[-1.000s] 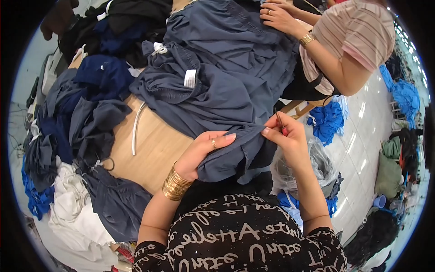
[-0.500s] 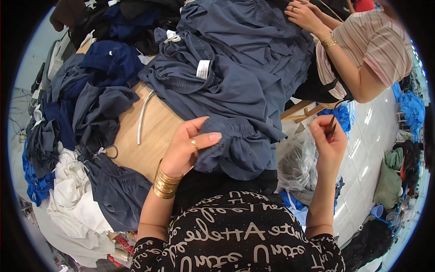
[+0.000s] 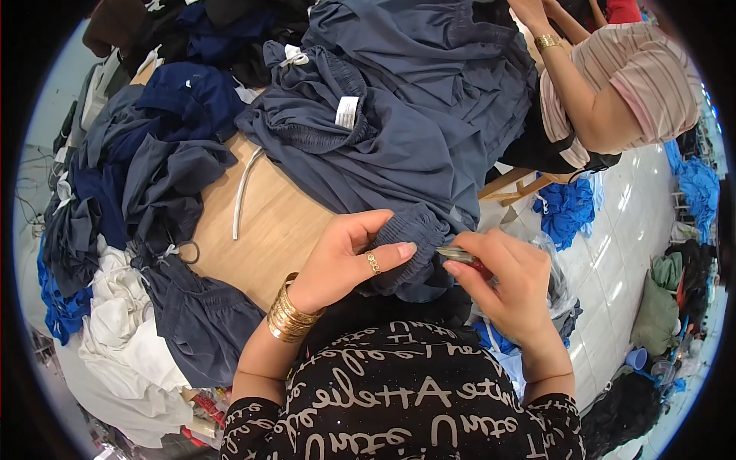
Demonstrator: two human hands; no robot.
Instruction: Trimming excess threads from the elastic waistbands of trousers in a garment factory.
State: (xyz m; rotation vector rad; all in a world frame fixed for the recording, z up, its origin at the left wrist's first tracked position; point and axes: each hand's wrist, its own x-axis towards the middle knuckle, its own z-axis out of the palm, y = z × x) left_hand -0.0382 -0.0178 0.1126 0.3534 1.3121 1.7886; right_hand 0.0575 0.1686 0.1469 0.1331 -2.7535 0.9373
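Observation:
A dark navy garment (image 3: 399, 146) with a white label lies spread over the wooden table (image 3: 268, 230). My left hand (image 3: 349, 257), with a ring and gold bangles, grips its gathered elastic cuff (image 3: 410, 257) at the near edge. My right hand (image 3: 502, 280) holds a small metal thread snipper with a red part (image 3: 460, 255), its tip touching the cuff.
Heaps of navy, blue and white garments (image 3: 130, 230) cover the table's left side. A white drawstring (image 3: 244, 192) lies on the bare wood. Another person in a striped top (image 3: 621, 84) works at the far right. Blue cloth (image 3: 567, 211) and bags lie on the tiled floor.
My right hand came back from the right to the cuff with the snipper. My left hand closed around the bunched cuff. The view shifted, and the garment sits lower in the picture.

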